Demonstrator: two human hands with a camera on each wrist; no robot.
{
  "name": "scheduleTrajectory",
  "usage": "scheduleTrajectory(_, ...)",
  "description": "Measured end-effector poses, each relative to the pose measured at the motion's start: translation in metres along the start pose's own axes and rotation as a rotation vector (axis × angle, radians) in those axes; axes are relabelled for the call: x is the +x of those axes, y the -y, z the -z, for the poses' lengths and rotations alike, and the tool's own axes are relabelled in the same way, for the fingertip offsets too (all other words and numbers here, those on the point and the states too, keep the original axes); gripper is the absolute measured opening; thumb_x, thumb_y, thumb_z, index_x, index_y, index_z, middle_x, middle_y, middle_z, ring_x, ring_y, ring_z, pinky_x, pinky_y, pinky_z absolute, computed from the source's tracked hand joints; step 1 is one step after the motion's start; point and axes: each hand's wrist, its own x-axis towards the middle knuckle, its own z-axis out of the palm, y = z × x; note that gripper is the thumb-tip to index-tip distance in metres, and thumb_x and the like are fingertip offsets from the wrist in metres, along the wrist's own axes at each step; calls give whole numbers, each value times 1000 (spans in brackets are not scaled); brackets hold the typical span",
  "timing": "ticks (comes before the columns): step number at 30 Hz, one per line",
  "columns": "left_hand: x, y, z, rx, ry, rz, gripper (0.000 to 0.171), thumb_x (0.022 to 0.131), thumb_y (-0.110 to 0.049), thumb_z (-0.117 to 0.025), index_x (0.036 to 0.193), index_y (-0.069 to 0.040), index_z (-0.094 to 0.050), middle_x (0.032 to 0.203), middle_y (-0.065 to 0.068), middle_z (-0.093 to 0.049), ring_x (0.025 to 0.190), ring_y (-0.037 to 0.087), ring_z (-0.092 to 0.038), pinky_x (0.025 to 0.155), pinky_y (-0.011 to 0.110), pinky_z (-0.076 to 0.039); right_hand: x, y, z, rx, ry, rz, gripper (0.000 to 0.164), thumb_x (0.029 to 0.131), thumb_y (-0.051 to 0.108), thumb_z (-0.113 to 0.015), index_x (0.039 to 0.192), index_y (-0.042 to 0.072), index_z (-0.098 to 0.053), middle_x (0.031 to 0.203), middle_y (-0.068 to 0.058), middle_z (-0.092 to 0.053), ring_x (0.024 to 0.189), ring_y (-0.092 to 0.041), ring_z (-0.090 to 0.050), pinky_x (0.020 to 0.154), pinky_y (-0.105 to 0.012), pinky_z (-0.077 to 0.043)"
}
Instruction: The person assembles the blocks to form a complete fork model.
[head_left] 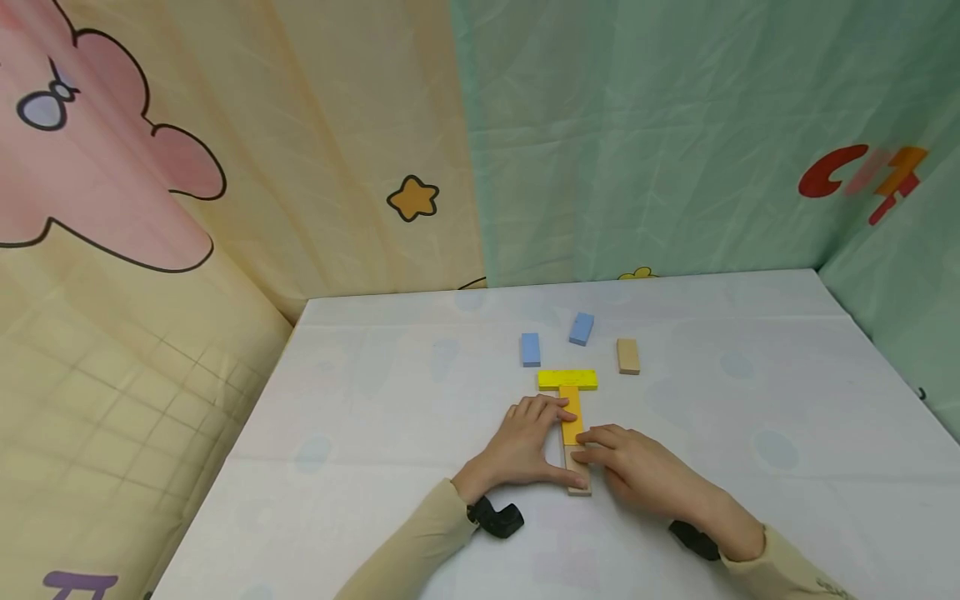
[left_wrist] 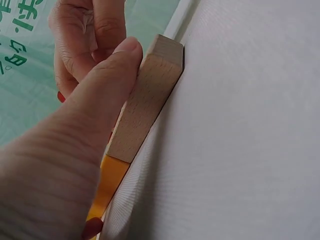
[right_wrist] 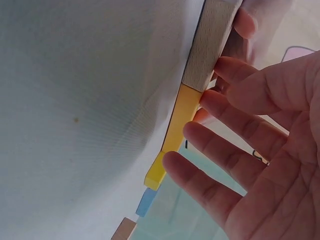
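Observation:
A yellow block (head_left: 567,380) lies crosswise, with an orange block (head_left: 571,417) running from its middle toward me. A plain wooden block (head_left: 576,483) continues that line end to end, so the three form a T. My left hand (head_left: 528,446) spreads along the stem's left side, thumb on the wooden block's near end and fingertips on the orange block. From the right, my right hand (head_left: 641,471) touches near the orange-wood joint with its fingertips. In the right wrist view its fingers (right_wrist: 227,150) are extended and spread beside the row.
Beyond the T lie two blue blocks, one left (head_left: 531,349) and one farther back (head_left: 581,328). A second wooden block (head_left: 628,356) is to their right. The white-covered table (head_left: 360,417) meets patterned curtains (head_left: 637,150) at its back edge.

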Motion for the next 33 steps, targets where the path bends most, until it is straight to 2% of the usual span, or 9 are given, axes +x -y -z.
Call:
scheduleTrajectory(10, 0, 1, -4, -32, -39, -11, 82, 64, -72, -70, 125, -23, -47, 142, -6, -32, 125, 13, -30, 95, 30, -29, 1, -1, 2, 24, 7, 2, 39, 80, -6, -65, 115, 10, -69, 119, -7, -60, 109, -26, -55, 88, -46, -46)
scheduleTrajectory(19, 0, 1, -4, -11, -42, -17, 83, 63, -72, -71, 125, -23, -47, 142, -6, -32, 124, 13, -31, 93, 29, -30, 3, -3, 3, 36, 1, 11, 34, 81, -4, -66, 112, 8, -70, 117, -6, -61, 107, -24, -56, 87, -44, -46)
scheduleTrajectory(25, 0, 1, -2, -19, -44, -25, 83, 63, -71, -72, 126, -22, -47, 142, -5, -32, 123, 14, -32, 93, 29, -30, 4, -13, 0, 34, -21, 51, 28, 82, 0, -68, 109, 8, -71, 115, -5, -63, 106, -22, -58, 86, -42, -48)
scheduleTrajectory(30, 0, 1, -1, -27, -50, -33, 83, 63, -71, -72, 126, -22, -47, 141, -5, -32, 122, 14, -33, 93, 29, -30, 4, -23, 0, 46, -15, 20, 25, 85, 6, -69, 109, 9, -70, 115, -4, -63, 106, -21, -58, 87, -41, -48)
scheduleTrajectory(33, 0, 1, -2, -20, -51, -31, 83, 63, -71, -72, 126, -22, -47, 141, -5, -33, 121, 13, -33, 93, 28, -30, 4, -28, 2, 39, -63, 9, 24, 84, 7, -69, 108, 9, -71, 113, -4, -64, 104, -22, -59, 85, -42, -48)
